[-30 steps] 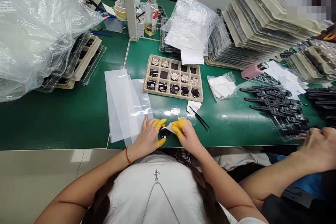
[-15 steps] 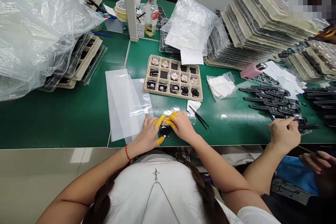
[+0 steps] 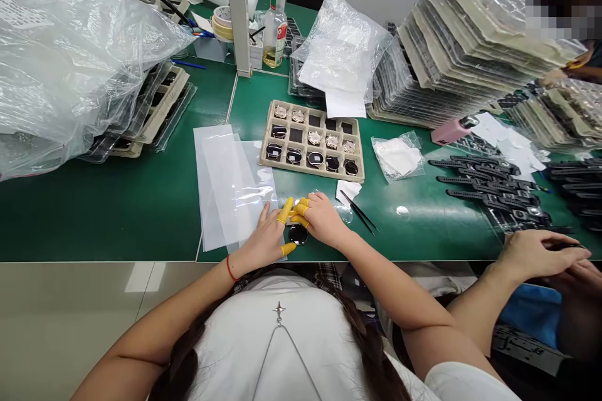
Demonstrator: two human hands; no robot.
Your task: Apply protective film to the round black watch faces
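Note:
A round black watch head (image 3: 298, 235) lies on the green table in front of me. My left hand (image 3: 266, 235), in yellow finger cots, grips it from the side, thumb at its lower edge and forefinger by its upper part. At the top of the watch head, my right hand (image 3: 322, 219) has its cot-covered fingers pinched together. Something small and pale shows between both hands' fingertips, too hidden to name. Just beyond sits a beige compartment tray (image 3: 310, 174) with several watch heads. Black tweezers (image 3: 360, 212) lie right of my right hand, on a white paper piece (image 3: 348, 193).
Clear plastic sheets (image 3: 216, 200) lie left of my hands. A plastic bag (image 3: 399, 156) and black watch straps (image 3: 484, 182) are to the right. Stacked trays (image 3: 470, 44), a glass bottle (image 3: 275, 25) and a post (image 3: 239, 19) stand behind. A co-worker's hand (image 3: 536, 257) is at right.
My hands stay at the watch head, with only slight finger shifts. The co-worker's hand has moved down and right, away from the straps. The view has shifted slightly.

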